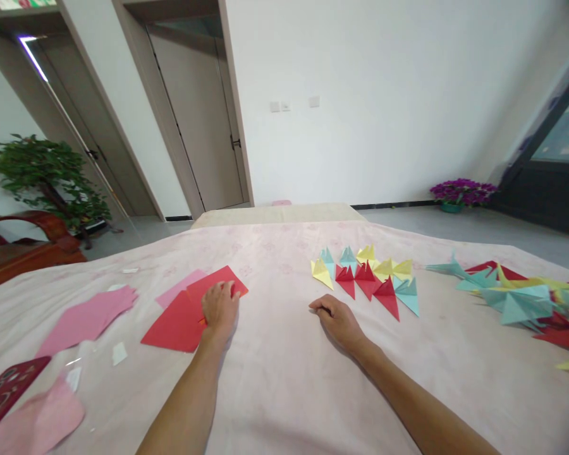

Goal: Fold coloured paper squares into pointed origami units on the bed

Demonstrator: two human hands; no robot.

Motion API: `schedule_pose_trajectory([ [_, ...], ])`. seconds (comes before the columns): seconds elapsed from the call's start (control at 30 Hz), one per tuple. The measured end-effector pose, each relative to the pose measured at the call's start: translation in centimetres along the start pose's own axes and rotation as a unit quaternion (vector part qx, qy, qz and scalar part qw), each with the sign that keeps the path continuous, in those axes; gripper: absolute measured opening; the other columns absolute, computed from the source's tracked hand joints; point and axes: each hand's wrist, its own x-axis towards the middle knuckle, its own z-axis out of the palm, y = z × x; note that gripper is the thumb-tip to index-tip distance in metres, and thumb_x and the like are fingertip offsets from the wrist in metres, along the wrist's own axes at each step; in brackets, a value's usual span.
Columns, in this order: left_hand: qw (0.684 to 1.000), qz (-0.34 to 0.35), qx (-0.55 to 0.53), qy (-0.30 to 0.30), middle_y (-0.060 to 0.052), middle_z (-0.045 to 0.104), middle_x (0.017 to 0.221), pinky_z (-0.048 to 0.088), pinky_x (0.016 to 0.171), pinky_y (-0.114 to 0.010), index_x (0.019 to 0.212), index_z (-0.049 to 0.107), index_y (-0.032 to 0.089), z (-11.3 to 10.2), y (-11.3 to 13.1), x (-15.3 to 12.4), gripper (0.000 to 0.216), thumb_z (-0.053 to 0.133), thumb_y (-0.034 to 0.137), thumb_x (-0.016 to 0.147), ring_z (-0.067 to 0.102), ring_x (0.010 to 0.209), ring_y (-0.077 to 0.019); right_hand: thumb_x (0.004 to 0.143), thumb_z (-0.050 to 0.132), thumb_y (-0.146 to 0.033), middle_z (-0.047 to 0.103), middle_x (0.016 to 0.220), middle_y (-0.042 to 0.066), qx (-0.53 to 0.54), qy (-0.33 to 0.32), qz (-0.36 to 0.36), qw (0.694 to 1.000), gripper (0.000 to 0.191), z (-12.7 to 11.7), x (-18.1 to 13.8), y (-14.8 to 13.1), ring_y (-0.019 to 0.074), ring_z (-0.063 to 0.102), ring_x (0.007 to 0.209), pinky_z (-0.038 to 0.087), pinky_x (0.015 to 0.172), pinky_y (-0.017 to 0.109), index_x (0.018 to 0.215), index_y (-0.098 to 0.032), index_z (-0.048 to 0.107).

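Note:
My left hand (220,309) lies on a stack of red paper sheets (180,319), fingers curled over the top sheet's edge. Under the stack a pink sheet (177,287) sticks out. My right hand (336,321) rests on the pale pink cloth (275,354) with its fingers curled under, nothing visible in them. Just beyond the right hand lies a row of folded paper pieces (367,275) in yellow, teal and red.
A pile of pink sheets (90,316) lies to the left, with crumpled pink paper (38,420) and a dark red packet (7,388) at the near left. Folded teal, red and yellow paper figures (521,300) heap at the right. A potted plant (47,174) and doors stand beyond.

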Motion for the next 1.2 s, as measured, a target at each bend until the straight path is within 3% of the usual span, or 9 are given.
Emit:
schedule_pose_trajectory([
  [0.07, 0.998, -0.049, 0.016, -0.034, -0.018, 0.058, 0.129, 0.041, 0.094, -0.046, 0.127, 0.059, 0.019, -0.2, -1.1, 0.3, 0.047, 0.051, 0.046, 0.090, 0.053, 0.117, -0.0342, 0.079, 0.046, -0.011, 0.069, 0.091, 0.004, 0.001, -0.001, -0.002, 1.000, 0.028, 0.0, 0.0, 0.0, 0.0194, 0.064, 0.088, 0.049, 0.083, 0.033, 0.088, -0.021, 0.070],
  [0.17, 0.996, -0.070, 0.028, -0.056, -0.018, 0.057, 0.128, 0.043, 0.091, -0.044, 0.129, 0.057, 0.021, -0.3, -1.9, 0.6, 0.052, 0.053, 0.052, 0.088, 0.052, 0.117, -0.0346, 0.079, 0.047, -0.012, 0.069, 0.090, 0.004, -0.001, 0.001, -0.003, 1.000, 0.027, 0.0, -0.1, 0.0, 0.0194, 0.064, 0.088, 0.049, 0.083, 0.034, 0.089, -0.021, 0.070],
  [0.5, 0.995, -0.062, 0.015, -0.076, -0.012, 0.066, 0.109, 0.046, 0.077, -0.032, 0.104, 0.063, 0.019, 0.1, -2.3, 1.4, 0.024, 0.046, 0.032, 0.094, 0.063, 0.099, -0.0236, 0.081, 0.048, -0.013, 0.069, 0.090, 0.003, 0.000, 0.003, -0.016, 1.000, 0.024, -0.2, -0.2, -0.5, 0.0192, 0.064, 0.087, 0.049, 0.082, 0.033, 0.089, -0.021, 0.070],
  [0.7, 0.994, -0.069, 0.027, -0.079, -0.014, 0.068, 0.102, 0.047, 0.072, -0.034, 0.099, 0.066, 0.017, 0.0, -2.1, 1.6, 0.034, 0.034, 0.030, 0.097, 0.065, 0.092, -0.0257, 0.081, 0.047, -0.012, 0.068, 0.090, 0.004, 0.004, 0.001, -0.016, 1.000, 0.027, -0.3, -0.2, -0.4, 0.0191, 0.064, 0.088, 0.049, 0.082, 0.033, 0.089, -0.021, 0.070],
  [0.93, 0.996, -0.043, 0.029, -0.066, -0.015, 0.063, 0.115, 0.048, 0.079, -0.037, 0.114, 0.063, 0.019, -0.4, -2.5, 1.4, 0.040, 0.050, 0.049, 0.090, 0.061, 0.105, -0.0296, 0.079, 0.047, -0.007, 0.068, 0.090, 0.003, 0.006, 0.001, -0.014, 1.000, 0.030, -0.2, -0.4, -0.1, 0.0183, 0.063, 0.087, 0.048, 0.082, 0.032, 0.090, -0.021, 0.071],
  [1.2, 0.991, -0.062, 0.031, -0.113, -0.012, 0.069, 0.103, 0.048, 0.073, -0.037, 0.096, 0.066, 0.021, 0.3, -3.5, 2.6, 0.028, 0.042, 0.035, 0.092, 0.065, 0.098, -0.0301, 0.077, 0.050, -0.002, 0.069, 0.093, 0.002, -0.004, 0.011, -0.003, 1.000, 0.034, 0.2, -0.6, 0.1, 0.0169, 0.064, 0.090, 0.048, 0.083, 0.029, 0.091, -0.023, 0.072],
])
